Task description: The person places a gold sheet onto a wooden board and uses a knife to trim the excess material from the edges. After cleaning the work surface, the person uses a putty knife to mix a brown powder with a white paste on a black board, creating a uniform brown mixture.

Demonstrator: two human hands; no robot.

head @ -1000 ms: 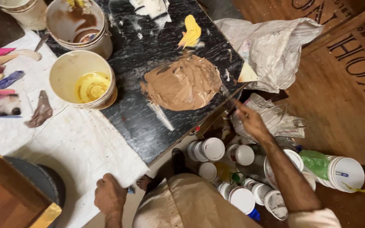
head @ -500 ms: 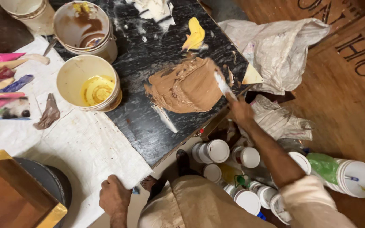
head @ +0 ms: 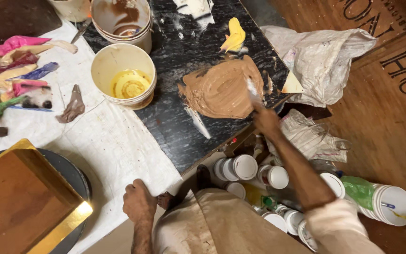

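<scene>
The black slab (head: 165, 122) takes up most of what I see, laid flat so paste can be worked on it, and the white cloth (head: 95, 141) covers the table beside it to catch drips. A framed brown board (head: 19, 202) with a gold edge lies at my lower left. On the slab sits the wide brown paste (head: 222, 91), spread into a rough round near the right edge where my arm reaches it easily. Behind it stand a cream bucket (head: 124, 75) with yellow in the bottom and another bucket (head: 121, 21) smeared brown, both close enough to dip into. A dab of yellow paste (head: 235, 36) waits just above the brown.

My right hand (head: 265, 120) is closed round the handle of a pale knife (head: 252, 91), its blade lying on the brown paste at its right side. My left hand (head: 138, 203) rests on the cloth at the table's edge, fingers curled under, I think empty, though the palm is hidden. Colored rags (head: 17, 70) and white-lidded jars (head: 245, 167) sit out of the way.
</scene>
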